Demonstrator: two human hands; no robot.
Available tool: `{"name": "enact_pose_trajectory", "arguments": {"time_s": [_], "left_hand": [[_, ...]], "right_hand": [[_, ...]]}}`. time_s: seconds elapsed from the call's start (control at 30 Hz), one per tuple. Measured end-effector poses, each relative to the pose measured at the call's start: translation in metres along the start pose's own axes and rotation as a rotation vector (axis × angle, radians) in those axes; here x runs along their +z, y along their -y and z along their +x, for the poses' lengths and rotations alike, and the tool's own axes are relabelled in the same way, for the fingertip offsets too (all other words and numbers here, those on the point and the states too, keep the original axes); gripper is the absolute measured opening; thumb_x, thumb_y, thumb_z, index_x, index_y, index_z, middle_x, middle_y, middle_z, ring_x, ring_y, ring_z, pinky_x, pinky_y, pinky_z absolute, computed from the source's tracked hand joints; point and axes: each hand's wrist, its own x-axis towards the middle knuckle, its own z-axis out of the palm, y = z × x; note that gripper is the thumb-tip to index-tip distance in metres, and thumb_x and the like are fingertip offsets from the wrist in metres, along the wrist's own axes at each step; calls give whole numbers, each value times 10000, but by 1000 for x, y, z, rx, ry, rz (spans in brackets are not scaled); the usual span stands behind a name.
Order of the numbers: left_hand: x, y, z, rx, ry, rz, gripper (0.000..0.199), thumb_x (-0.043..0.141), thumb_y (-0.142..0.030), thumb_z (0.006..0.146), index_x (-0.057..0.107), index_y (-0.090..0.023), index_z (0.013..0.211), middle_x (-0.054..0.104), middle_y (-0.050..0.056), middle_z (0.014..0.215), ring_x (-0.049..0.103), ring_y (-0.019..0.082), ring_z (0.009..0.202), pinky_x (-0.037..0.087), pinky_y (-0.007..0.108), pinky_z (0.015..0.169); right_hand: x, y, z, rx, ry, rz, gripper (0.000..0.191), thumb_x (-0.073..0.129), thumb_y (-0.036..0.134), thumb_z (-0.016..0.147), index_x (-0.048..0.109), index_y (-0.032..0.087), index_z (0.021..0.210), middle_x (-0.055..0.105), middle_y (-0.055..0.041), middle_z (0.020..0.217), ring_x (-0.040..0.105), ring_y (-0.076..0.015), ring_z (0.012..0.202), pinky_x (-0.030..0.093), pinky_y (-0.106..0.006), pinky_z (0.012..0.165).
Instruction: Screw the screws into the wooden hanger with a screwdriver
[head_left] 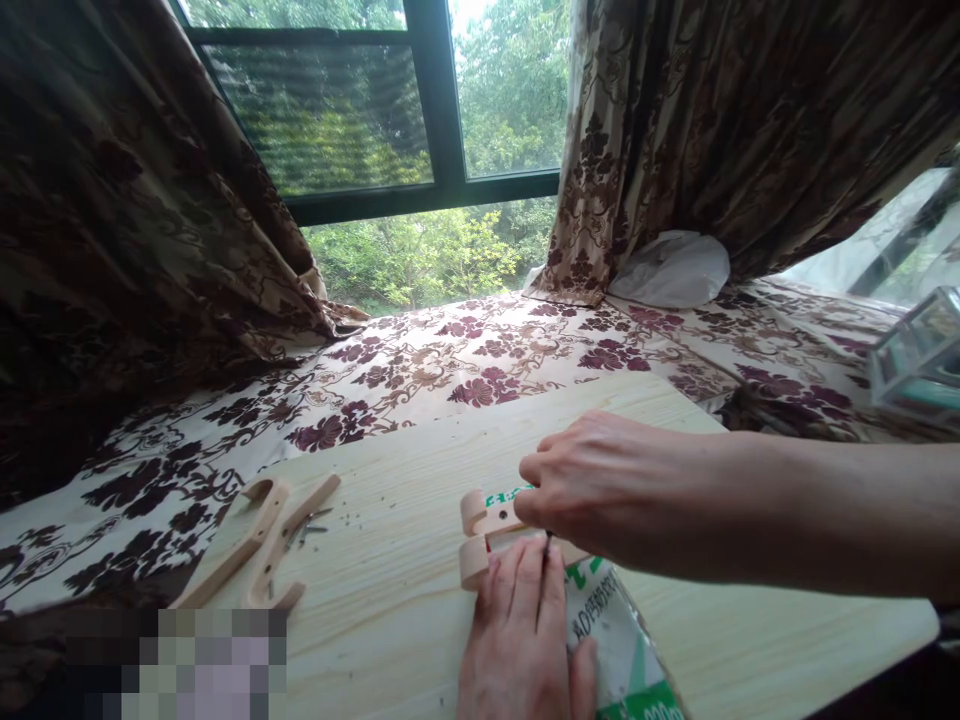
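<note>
Two curved wooden hook pieces lie side by side on a flat white and green package (611, 625) on the pale wooden board (390, 580). My left hand (521, 630) presses down on the nearer hook piece (474, 563), its fingers close together. Above the farther hook piece (475, 512), which shows a dark screw hole, my right hand (574, 480) is closed. A thin dark tip shows just below it, beside my left fingertips; the rest of what it grips is hidden.
Two more wooden hook pieces (247, 545) lie at the board's left, with several screws (306, 528) beside them. Small shavings dot the board. Behind are a floral cloth (480, 350), a white plastic bag (671, 270) and a clear box (919, 355).
</note>
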Motion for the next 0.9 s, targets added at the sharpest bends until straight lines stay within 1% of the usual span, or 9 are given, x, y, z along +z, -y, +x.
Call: {"name": "enact_pose_trajectory", "arguments": {"time_s": [0.1, 0.17, 0.3, 0.47, 0.57, 0.67, 0.77, 0.83, 0.9], "left_hand": [[0, 0, 0, -2, 10, -15, 526, 450, -450, 867, 485, -113, 1270, 553, 92, 1277, 529, 258, 1154, 517, 379, 910], [0, 1, 0, 3, 16, -25, 525, 460, -442, 863, 482, -114, 1272, 544, 93, 1291, 516, 254, 1175, 513, 379, 920], [0, 1, -1, 11, 14, -25, 520, 471, -427, 858, 481, -115, 1273, 546, 95, 1292, 521, 256, 1173, 519, 389, 915], [-1, 1, -1, 7, 18, -18, 517, 469, -424, 860, 481, -116, 1274, 534, 97, 1306, 513, 256, 1185, 514, 387, 923], [-1, 1, -1, 9, 12, -12, 521, 465, -428, 863, 477, -112, 1277, 537, 98, 1301, 516, 255, 1181, 515, 382, 919], [-1, 1, -1, 9, 21, -25, 526, 460, -430, 866, 468, -112, 1285, 535, 95, 1302, 509, 255, 1187, 509, 382, 926], [0, 1, -1, 9, 24, -32, 533, 464, -424, 864, 457, -112, 1295, 533, 95, 1304, 506, 254, 1188, 510, 384, 923], [0, 1, -1, 7, 24, -35, 534, 470, -416, 861, 454, -111, 1298, 529, 94, 1308, 505, 252, 1188, 510, 382, 923], [-1, 1, -1, 7, 25, -38, 532, 474, -410, 859, 453, -112, 1299, 525, 93, 1315, 501, 250, 1193, 506, 379, 931]], "right_hand": [[-1, 0, 2, 31, 56, -24, 113, 543, 88, 800, 557, 175, 730, 540, 13, 580, 322, -106, 429, 178, -283, 404], [-3, 0, 2, 55, 85, -43, 101, 549, 95, 791, 566, 166, 722, 542, 7, 575, 325, -104, 426, 171, -287, 403], [-9, -2, -2, 25, 59, -3, 112, 549, 74, 790, 583, 167, 738, 593, -10, 669, 403, -114, 492, 199, -282, 432], [-11, -4, 1, -12, 93, 40, 140, 544, 46, 804, 587, 156, 729, 604, -20, 691, 457, -121, 559, 226, -275, 464], [-8, -4, 3, -11, 102, 49, 140, 528, 68, 827, 585, 150, 728, 601, -20, 663, 433, -109, 520, 210, -268, 451], [-5, -3, 2, 49, 137, 20, 145, 531, 102, 832, 578, 148, 703, 585, -16, 614, 387, -99, 460, 185, -276, 433], [-5, -4, -3, 76, 99, 11, 97, 562, 115, 813, 581, 151, 725, 588, -12, 627, 408, -105, 474, 191, -282, 440], [-7, -5, -7, 61, 40, 23, 59, 577, 115, 806, 586, 161, 769, 595, -5, 660, 431, -113, 501, 201, -286, 449], [-8, -6, -9, 40, 17, 38, 75, 571, 106, 813, 582, 174, 783, 597, 2, 684, 440, -117, 519, 211, -286, 452]]}}
